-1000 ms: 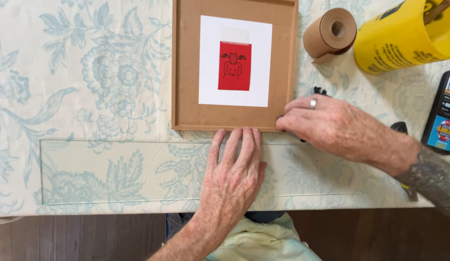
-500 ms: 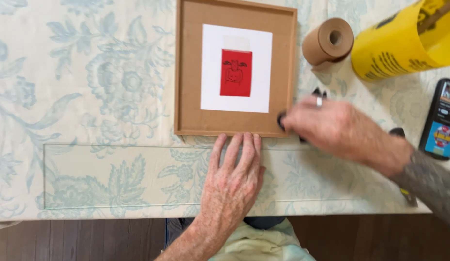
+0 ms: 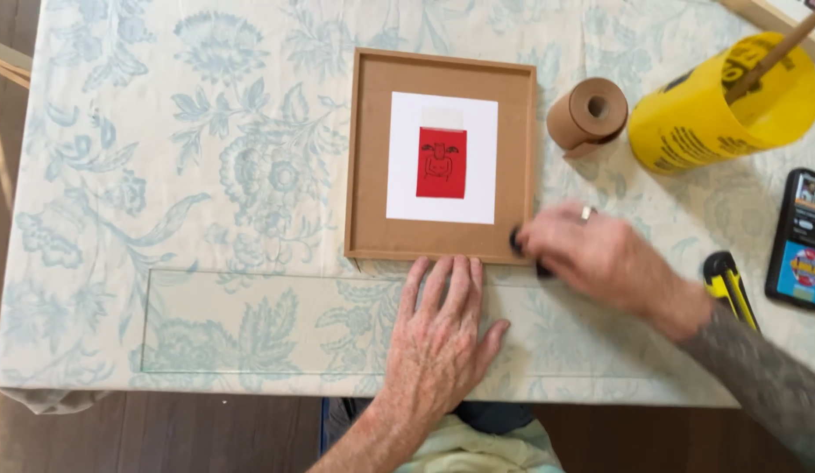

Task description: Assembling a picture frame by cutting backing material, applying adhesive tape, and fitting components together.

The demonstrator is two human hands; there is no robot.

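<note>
A brown wooden frame (image 3: 372, 158) lies on the floral tablecloth, holding a white sheet (image 3: 407, 114) with a small red picture (image 3: 441, 163) at its centre. A long clear pane (image 3: 250, 324) lies along the table's near edge, just below the frame. My left hand (image 3: 438, 337) rests flat on this pane, fingers pointing at the frame's lower edge. My right hand (image 3: 600, 263), blurred, is at the frame's lower right corner. It is closed around a small black tool (image 3: 516, 241) that touches the corner.
A roll of brown paper tape (image 3: 588, 112) lies right of the frame. Beside it stands a yellow container (image 3: 705, 114) with a wooden handle in it. A phone (image 3: 802, 241) and a yellow-and-black utility knife (image 3: 727, 285) lie at the right. The table's near edge (image 3: 250, 385) is close.
The view has shifted, so everything sits lower in the picture. My right hand stays at the frame's lower right corner and is now blurred with motion. My left hand has not moved.
</note>
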